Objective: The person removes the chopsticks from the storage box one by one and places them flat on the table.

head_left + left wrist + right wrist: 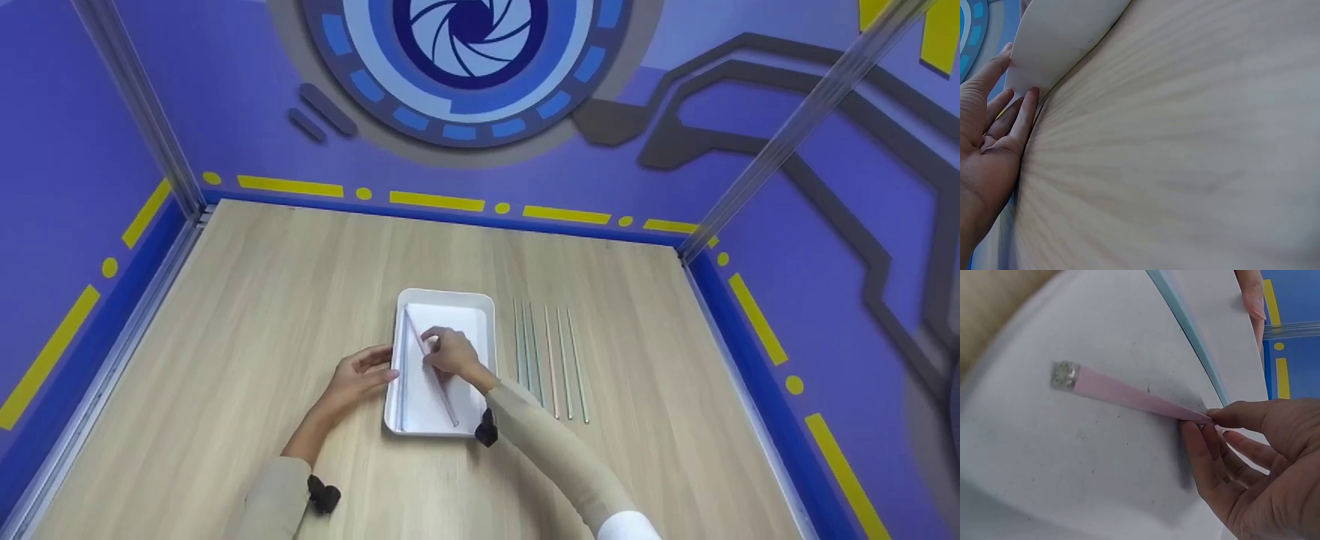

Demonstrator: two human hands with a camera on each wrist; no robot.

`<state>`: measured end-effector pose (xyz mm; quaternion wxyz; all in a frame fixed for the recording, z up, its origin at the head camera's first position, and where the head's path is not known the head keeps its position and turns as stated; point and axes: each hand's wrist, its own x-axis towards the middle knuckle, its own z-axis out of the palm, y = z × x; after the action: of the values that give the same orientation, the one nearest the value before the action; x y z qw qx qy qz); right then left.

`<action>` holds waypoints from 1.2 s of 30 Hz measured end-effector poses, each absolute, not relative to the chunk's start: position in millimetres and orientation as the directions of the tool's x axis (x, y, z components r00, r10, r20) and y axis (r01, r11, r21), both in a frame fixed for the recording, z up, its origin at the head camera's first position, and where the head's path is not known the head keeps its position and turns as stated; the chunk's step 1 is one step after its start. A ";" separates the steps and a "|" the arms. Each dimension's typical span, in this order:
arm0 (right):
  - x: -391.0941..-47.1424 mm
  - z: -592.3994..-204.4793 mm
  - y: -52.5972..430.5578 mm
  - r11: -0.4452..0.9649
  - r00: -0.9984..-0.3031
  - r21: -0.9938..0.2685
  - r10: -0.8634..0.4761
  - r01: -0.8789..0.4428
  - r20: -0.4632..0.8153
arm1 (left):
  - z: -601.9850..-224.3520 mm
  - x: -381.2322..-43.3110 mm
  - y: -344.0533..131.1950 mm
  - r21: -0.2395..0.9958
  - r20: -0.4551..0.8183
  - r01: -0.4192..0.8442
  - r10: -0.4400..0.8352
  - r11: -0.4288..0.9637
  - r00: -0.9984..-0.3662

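A white rectangular tray (pixel 469 397) sits on the wooden table. My right hand (pixel 454 352) is over it, thumb and fingers pinching a pink chopstick (pixel 1123 394) that slants across the tray. Its thick end carries a clear, glittery cap. Along the tray's left side lie a light blue chopstick (pixel 1185 326) and a pale pinkish one close beside it. My left hand (pixel 360 382) touches the tray's left wall with extended fingers, its thumb at the rim.
Several pastel chopsticks (pixel 551 360) lie side by side on the table (pixel 637 322), right of the tray. Blue printed panels (pixel 247 142) with metal corner posts enclose the table at the back and sides. Each wrist bears a small black device.
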<state>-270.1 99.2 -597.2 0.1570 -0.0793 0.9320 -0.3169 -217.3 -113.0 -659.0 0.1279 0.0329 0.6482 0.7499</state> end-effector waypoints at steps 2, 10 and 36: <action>-269.7 -596.4 100.9 0.777 -0.934 -0.628 -0.248 -0.034 -0.257 | -658.6 -217.6 -112.7 0.982 -0.113 -0.144 0.233 -0.122 -0.966; -265.5 -593.0 109.2 0.724 -0.930 -0.689 -0.273 -0.029 -0.247 | -658.5 -216.3 -114.1 0.982 -0.113 -0.148 0.261 -0.116 -0.959; -271.5 -567.0 165.5 0.465 -0.943 -0.885 -0.288 0.013 -0.165 | -659.5 -215.9 -112.5 0.985 -0.110 -0.139 0.243 -0.104 -0.964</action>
<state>-271.5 165.5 -567.0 0.1472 -0.0818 0.8430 -0.5108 -215.9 -112.5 -659.5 0.1287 0.0398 0.6568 0.7419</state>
